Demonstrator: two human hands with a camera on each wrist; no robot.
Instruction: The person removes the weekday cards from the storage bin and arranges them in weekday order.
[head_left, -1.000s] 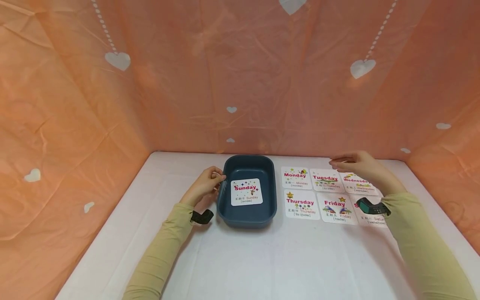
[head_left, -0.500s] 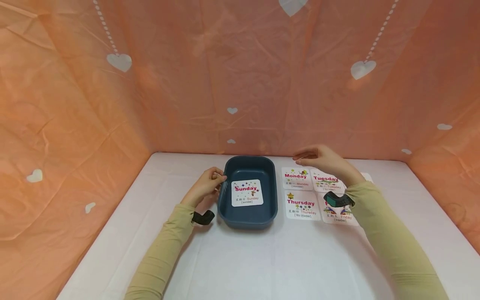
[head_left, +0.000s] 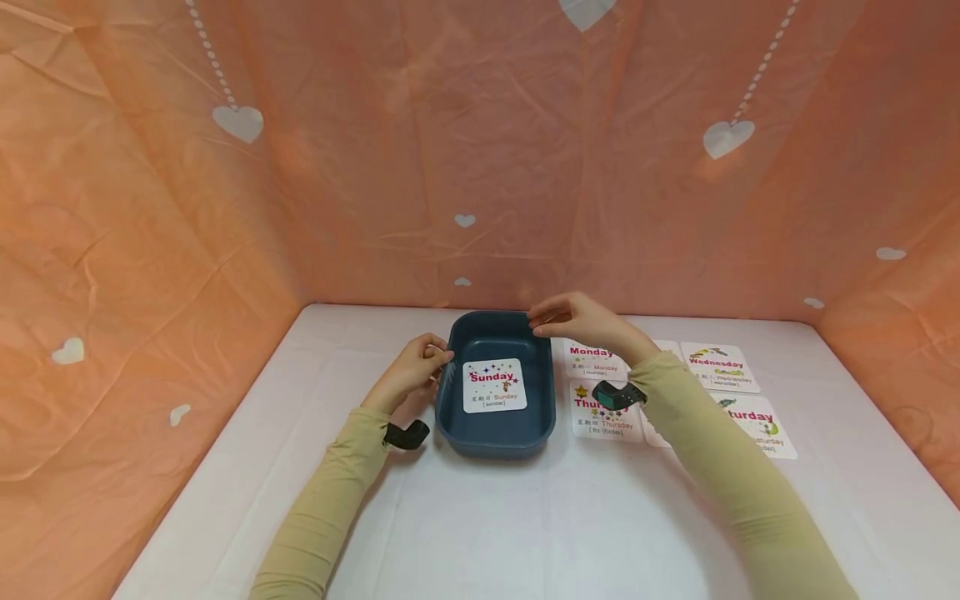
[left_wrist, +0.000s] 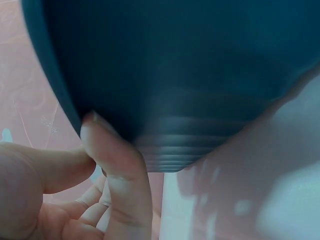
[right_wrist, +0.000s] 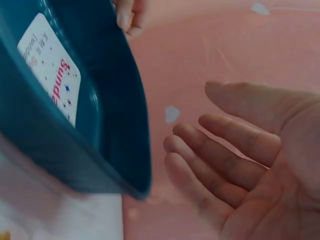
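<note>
A dark blue rectangular bin (head_left: 495, 449) stands left of the cards, with the white "Sunday" card (head_left: 495, 400) lying flat on its floor. My left hand (head_left: 408, 369) pinches the bin's left rim; in the left wrist view, thumb and finger (left_wrist: 120, 165) meet at the edge. Over the bin's far right corner hovers my right hand (head_left: 588, 321), its fingers loosely bent. The right wrist view shows that hand (right_wrist: 235, 170) with nothing in it, beside the bin's wall (right_wrist: 75, 155).
Right of the bin, weekday cards lie in two rows: "Monday" (head_left: 592, 367), "Thursday" (head_left: 600, 425), "Wednesday" (head_left: 722, 367) and "Saturday" (head_left: 768, 433) show, others partly under the right arm. An orange cloth backdrop (head_left: 510, 167) with white hearts rises behind the white table (head_left: 480, 533).
My right hand has moved left from above the "Wednesday" card, across "Tuesday" and "Monday", to the bin's far right corner. My left hand and the bin have stayed put.
</note>
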